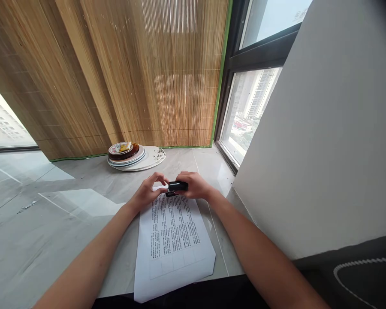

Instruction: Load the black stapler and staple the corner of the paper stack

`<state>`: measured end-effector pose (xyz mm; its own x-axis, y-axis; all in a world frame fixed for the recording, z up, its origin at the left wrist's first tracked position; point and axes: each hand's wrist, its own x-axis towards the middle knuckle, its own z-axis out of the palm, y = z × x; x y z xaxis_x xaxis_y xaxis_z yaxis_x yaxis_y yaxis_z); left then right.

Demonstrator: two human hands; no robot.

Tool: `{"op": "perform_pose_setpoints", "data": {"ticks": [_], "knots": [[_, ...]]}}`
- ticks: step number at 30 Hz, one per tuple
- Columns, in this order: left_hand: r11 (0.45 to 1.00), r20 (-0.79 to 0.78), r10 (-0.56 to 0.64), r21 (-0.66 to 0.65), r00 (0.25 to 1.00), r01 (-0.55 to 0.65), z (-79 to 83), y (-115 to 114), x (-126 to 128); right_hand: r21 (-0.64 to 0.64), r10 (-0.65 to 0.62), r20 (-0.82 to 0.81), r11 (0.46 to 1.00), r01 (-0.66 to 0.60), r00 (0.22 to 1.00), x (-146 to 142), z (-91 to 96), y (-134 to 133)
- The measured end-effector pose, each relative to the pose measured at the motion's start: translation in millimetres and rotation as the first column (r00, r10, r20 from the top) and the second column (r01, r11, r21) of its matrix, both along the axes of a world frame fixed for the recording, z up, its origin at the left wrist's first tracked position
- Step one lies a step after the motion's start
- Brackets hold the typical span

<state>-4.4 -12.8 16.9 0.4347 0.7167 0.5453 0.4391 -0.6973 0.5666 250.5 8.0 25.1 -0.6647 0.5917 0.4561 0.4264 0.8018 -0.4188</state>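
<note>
A stack of printed white paper sheets lies on the grey marble ledge in front of me. At the far top edge of the sheets sits a small black stapler. My right hand is wrapped round the stapler from the right. My left hand pinches the top edge of the paper beside the stapler, fingers curled and touching it.
A stack of plates with a small decorated dish on top stands at the back by a bamboo blind. A window is at the right, beside a white wall. The ledge's near edge runs under my forearms.
</note>
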Motion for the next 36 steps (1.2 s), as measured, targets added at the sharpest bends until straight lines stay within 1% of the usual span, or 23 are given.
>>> {"op": "perform_pose_setpoints", "data": {"ticks": [2,6,7,8,10,11,12,14,15,16,19,22,26,29,31,33,36], "knots": [[1.0,0.017,0.028,-0.003,0.999,-0.028,0.3,-3,4,0.007,-0.007,0.009,1.0,0.006,1.0,-6,2.0,-5],[1.0,-0.015,-0.017,-0.002,1.0,0.017,3.9,-3,5,0.016,-0.018,-0.002,1.0,0.018,1.0,-13,2.7,-9],[1.0,-0.019,-0.011,0.002,1.0,0.011,4.9,-2,5,0.017,-0.025,-0.005,1.0,0.025,1.0,-13,2.9,-8],[1.0,-0.015,0.019,0.014,1.0,-0.019,5.7,-2,6,0.017,-0.048,-0.015,0.999,0.048,0.999,-12,3.3,-7],[0.992,-0.008,0.116,0.052,0.993,-0.115,5.8,-2,11,0.001,-0.172,-0.063,0.985,0.172,0.983,-7,4.6,-1],[0.987,-0.028,0.148,0.067,0.989,-0.146,5.1,-3,14,-0.02,-0.261,-0.096,0.965,0.261,0.96,-2,5.2,2],[0.986,-0.074,0.157,0.075,0.985,-0.151,3.7,-4,18,-0.045,-0.353,-0.127,0.936,0.35,0.927,3,5.7,7],[0.993,-0.231,0.109,0.056,0.967,-0.099,-0.3,-7,24,-0.089,-0.487,-0.156,0.874,0.478,0.86,17,5.3,16],[0.998,-0.316,0.068,0.031,0.946,-0.062,-2.6,-8,26,-0.103,-0.518,-0.153,0.855,0.508,0.842,24,4.4,20],[0.999,-0.385,0.031,0.003,0.922,-0.033,-4.7,-9,27,-0.11,-0.528,-0.137,0.849,0.517,0.838,32,3.1,24],[0.997,-0.485,-0.039,-0.073,0.874,0.004,-8.3,-11,24,-0.111,-0.487,-0.03,0.869,0.482,0.873,50,-1.9,31],[0.995,-0.497,-0.051,-0.104,0.866,-0.001,-7.8,-10,16,-0.12,-0.398,0.07,0.907,0.404,0.915,59,-4.8,33],[0.994,-0.481,-0.081,-0.109,0.873,0.032,-8.1,-9,8,-0.171,-0.193,0.126,0.962,0.213,0.973,59,-1.9,28],[0.991,-0.474,-0.127,-0.103,0.872,0.088,-10.0,-8,7,-0.177,-0.091,0.151,0.977,0.117,0.984,52,1.5,24],[0.99,-0.471,-0.14,-0.095,0.871,0.107,-10.6,-9,7,-0.168,-0.076,0.165,0.98,0.104,0.983,47,2.4,21],[0.989,-0.482,-0.142,-0.091,0.864,0.112,-10.0,-10,7,-0.151,-0.097,0.167,0.981,0.122,0.981,41,2.5,19],[0.988,-0.506,-0.156,-0.09,0.848,0.128,-8.4,-11,8,-0.154,-0.102,0.134,0.981,0.122,0.986,37,3.6,16]]}}
